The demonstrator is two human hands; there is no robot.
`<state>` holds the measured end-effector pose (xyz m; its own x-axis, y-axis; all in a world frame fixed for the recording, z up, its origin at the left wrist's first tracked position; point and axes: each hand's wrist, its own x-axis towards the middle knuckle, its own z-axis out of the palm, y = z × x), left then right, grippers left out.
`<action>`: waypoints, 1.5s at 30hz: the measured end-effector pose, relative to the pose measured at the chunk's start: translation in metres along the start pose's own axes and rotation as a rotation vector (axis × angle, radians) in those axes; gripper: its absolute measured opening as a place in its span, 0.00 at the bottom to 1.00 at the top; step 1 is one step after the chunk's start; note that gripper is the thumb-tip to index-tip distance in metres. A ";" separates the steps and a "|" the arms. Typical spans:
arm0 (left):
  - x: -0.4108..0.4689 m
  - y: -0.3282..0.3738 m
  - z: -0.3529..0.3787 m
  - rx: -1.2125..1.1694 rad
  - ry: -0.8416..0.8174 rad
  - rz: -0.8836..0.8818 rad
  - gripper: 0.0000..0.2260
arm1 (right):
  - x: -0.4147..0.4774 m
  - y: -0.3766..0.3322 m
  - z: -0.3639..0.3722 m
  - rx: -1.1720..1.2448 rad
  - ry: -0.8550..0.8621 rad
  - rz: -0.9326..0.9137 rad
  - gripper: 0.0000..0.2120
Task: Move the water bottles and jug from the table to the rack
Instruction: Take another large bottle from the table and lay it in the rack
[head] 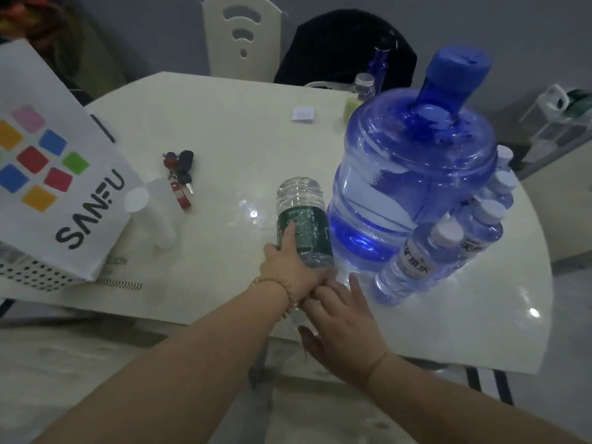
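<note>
A white shopping bag [48, 174] printed with coloured squares is standing at the far left of the pale table [224, 123], leaning over a dotted box [28, 274]. Just right of the bag a white cylinder [153, 213] is lying near a bunch of keys [179, 174] with red and black fobs. Moving toward the middle, a clear water bottle with a green label [301, 219] is lying tilted with its base pointing away from the camera, and the left hand [288, 270] is wrapping around its lower part, index finger stretched along the label; this grip is holding the bottle firmly. Just beside it, the right hand [342, 328] is hovering low at the bottle's neck end, touching the left wrist, its grip wide with the fingers spread and holding nothing. To the right, the large blue jug [413, 174] is standing upright on the table with its blue cap on, nearly touching the green-label bottle. A cluster of small water bottles [448, 245] with white caps is standing pressed against the jug's right side, near the table edge. Behind the jug, a dark blue bottle [379, 64] and a small clear jar [363, 86] are sitting at the far edge, in front of a chair draped in black
</note>
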<state>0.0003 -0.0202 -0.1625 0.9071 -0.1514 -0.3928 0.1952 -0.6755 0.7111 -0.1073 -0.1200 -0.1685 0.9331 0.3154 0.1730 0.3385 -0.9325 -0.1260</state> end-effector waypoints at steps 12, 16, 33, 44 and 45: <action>0.078 0.007 -0.012 -0.310 0.009 0.010 0.57 | 0.031 -0.021 0.027 0.463 -0.178 0.563 0.62; 0.080 0.007 -0.008 -0.355 0.004 0.034 0.60 | 0.030 -0.019 0.031 0.532 -0.119 0.591 0.62; -0.087 0.080 -0.042 -0.379 0.336 0.121 0.55 | -0.053 -0.021 -0.105 0.458 -0.051 0.256 0.55; -0.289 0.277 0.068 -0.261 0.373 0.455 0.56 | -0.262 0.046 -0.276 0.363 0.253 0.304 0.61; -0.301 0.290 0.088 -0.263 0.343 0.471 0.55 | -0.284 0.056 -0.284 0.349 0.264 0.334 0.61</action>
<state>-0.2491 -0.2342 0.1107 0.9774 -0.1200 0.1741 -0.2076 -0.3864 0.8987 -0.3882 -0.3117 0.0522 0.9498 -0.0844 0.3011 0.0912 -0.8463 -0.5249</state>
